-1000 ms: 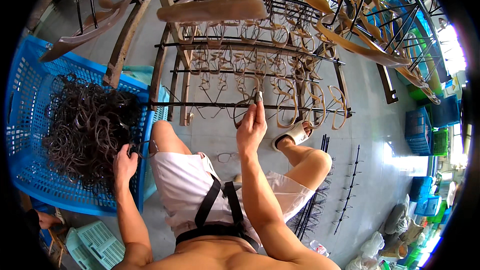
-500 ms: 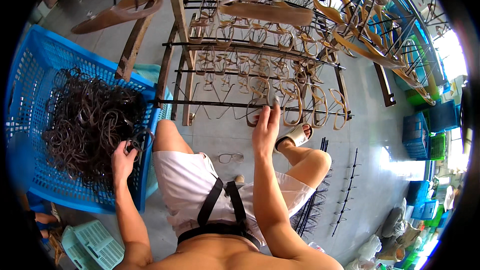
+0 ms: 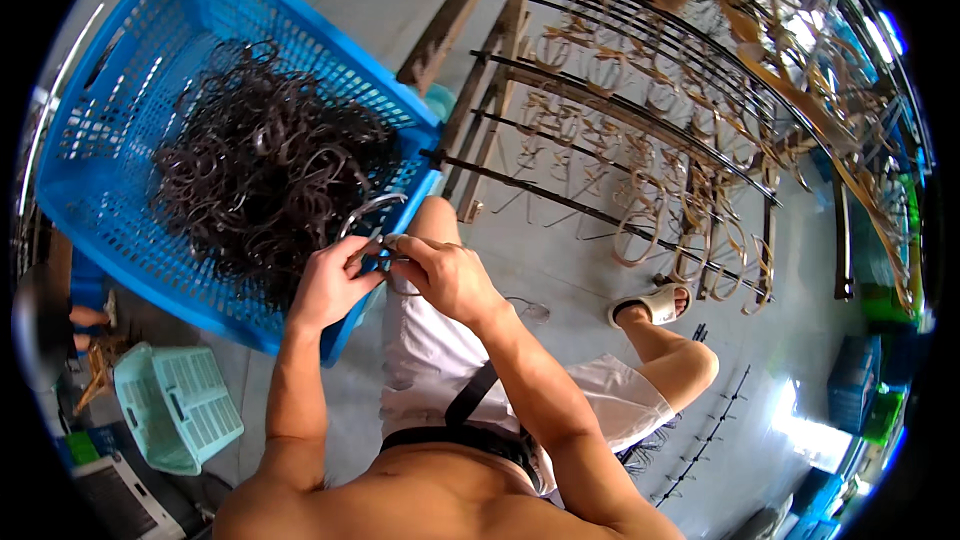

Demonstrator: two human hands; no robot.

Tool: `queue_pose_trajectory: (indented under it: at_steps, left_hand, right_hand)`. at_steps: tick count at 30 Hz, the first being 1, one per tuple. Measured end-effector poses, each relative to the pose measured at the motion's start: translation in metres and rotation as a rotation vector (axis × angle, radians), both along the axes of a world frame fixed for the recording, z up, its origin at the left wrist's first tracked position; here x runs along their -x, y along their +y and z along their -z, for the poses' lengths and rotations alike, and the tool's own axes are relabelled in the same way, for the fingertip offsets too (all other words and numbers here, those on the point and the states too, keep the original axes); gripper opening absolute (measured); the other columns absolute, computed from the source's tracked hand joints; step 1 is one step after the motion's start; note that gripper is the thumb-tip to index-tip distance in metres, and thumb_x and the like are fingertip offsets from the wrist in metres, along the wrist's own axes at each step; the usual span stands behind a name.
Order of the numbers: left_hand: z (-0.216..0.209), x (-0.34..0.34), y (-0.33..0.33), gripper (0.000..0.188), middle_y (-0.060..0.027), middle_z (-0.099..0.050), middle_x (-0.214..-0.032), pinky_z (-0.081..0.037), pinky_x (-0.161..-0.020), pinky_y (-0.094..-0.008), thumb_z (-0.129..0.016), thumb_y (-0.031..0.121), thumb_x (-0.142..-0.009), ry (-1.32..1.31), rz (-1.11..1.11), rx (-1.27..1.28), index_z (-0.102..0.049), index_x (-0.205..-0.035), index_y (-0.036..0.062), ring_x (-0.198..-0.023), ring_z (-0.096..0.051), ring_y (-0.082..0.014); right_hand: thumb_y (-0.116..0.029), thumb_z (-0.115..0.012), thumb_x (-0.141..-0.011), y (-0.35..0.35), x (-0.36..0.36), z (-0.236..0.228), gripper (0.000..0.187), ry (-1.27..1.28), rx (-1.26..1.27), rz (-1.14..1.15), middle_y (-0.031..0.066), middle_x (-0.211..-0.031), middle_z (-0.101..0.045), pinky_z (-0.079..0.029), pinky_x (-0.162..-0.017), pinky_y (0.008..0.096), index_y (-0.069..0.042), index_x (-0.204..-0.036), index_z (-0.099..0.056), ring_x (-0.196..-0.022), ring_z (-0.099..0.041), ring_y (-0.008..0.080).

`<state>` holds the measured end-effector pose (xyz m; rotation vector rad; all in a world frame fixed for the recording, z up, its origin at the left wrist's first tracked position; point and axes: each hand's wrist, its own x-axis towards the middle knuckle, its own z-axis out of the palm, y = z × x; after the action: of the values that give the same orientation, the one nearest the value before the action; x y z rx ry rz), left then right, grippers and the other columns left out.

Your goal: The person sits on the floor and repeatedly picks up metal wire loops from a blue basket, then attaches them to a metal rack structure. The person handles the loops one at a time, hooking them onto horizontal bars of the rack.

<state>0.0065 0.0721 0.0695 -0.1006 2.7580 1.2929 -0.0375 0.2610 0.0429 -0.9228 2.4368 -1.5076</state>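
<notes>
Above my left thigh, both hands meet at the near right rim of a blue basket (image 3: pixel 300 12). A pile of dark, glossy eyeglass frames (image 3: pixel 270 160) lies tangled in the basket. My left hand (image 3: pixel 335 282) is closed, its thumb and fingers pinching an eyeglass frame (image 3: pixel 372 208) whose pale curved rim shows above the fingertips. My right hand (image 3: pixel 447 277) is closed on the same frame from the other side. The fingers hide most of it, and a small dark piece shows between them.
To the right stands a wooden rack (image 3: pixel 455 25) with black bars (image 3: pixel 560 198), from which brownish clear eyeglass frames (image 3: pixel 640 220) hang. One frame (image 3: pixel 528 310) lies on the floor. A pale green basket (image 3: pixel 180 405) is at lower left. A hooked black rod (image 3: pixel 705 440) lies at lower right.
My right hand has left the rack bar and come left to meet my left hand. The left hand has lifted a frame off the pile's edge. The view has swung left.
</notes>
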Motion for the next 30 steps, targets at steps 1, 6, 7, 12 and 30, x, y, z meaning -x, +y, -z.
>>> queue_pose_trajectory:
  at_steps: [1, 6, 7, 12, 30]
  left_hand:
    - [0.002, -0.001, -0.006, 0.029, 0.0021, -0.042, -0.061, -0.033, -0.050, -0.0226, -0.069, 0.006, -0.073, -0.023, 0.018, -0.149, -0.061, -0.101, 0.0012, -0.056, -0.038, -0.0050]
    - [0.026, 0.006, -0.004, 0.025, -0.0003, -0.058, -0.078, -0.040, -0.060, -0.0192, -0.048, 0.021, -0.095, -0.084, -0.134, -0.348, -0.061, -0.104, 0.0018, -0.070, -0.049, -0.0043]
    - [0.032, 0.010, 0.008, 0.025, -0.0036, -0.061, -0.080, -0.044, -0.064, -0.0213, -0.047, 0.021, -0.096, 0.064, -0.198, -0.174, -0.061, -0.103, 0.0004, -0.070, -0.053, -0.0076]
    - [0.034, 0.014, 0.037, 0.026, -0.0031, -0.059, -0.076, -0.042, -0.059, -0.0239, -0.048, 0.022, -0.095, 0.475, -0.271, 0.065, -0.060, -0.100, 0.0001, -0.064, -0.050, -0.0100]
    - [0.066, 0.012, 0.020, 0.051, -0.0222, -0.041, -0.126, -0.046, -0.067, -0.0304, -0.041, -0.009, -0.080, 0.690, -0.286, 0.187, -0.034, -0.130, -0.0022, -0.085, -0.054, -0.0259]
  right_hand:
    - [-0.018, -0.063, -0.081, 0.004, 0.003, 0.007, 0.025, 0.047, 0.014, 0.000, 0.0127, -0.084, -0.065, -0.050, -0.065, 0.0404, -0.009, -0.104, -0.060, -0.075, -0.061, 0.0348]
    - [-0.012, -0.064, -0.077, 0.030, -0.003, 0.016, 0.021, 0.312, 0.054, -0.034, 0.0095, -0.068, -0.058, -0.048, -0.058, 0.0386, -0.008, -0.097, -0.060, -0.062, -0.059, 0.0298]
    - [-0.011, -0.065, -0.073, 0.036, -0.009, 0.014, 0.026, 0.408, 0.105, 0.015, 0.0086, -0.063, -0.051, -0.046, -0.055, 0.0376, -0.008, -0.097, -0.057, -0.058, -0.056, 0.0282]
    - [-0.009, -0.057, -0.087, 0.077, -0.023, -0.012, 0.014, -0.026, 0.313, 0.108, 0.0128, -0.070, -0.061, -0.048, -0.056, 0.0345, -0.003, -0.099, -0.053, -0.062, -0.061, 0.0292]
    - [-0.013, -0.038, -0.097, 0.087, 0.034, 0.043, 0.023, -0.049, 0.517, 1.213, 0.0031, -0.060, -0.050, -0.041, -0.045, 0.0237, -0.001, -0.117, -0.042, -0.049, -0.046, 0.0082]
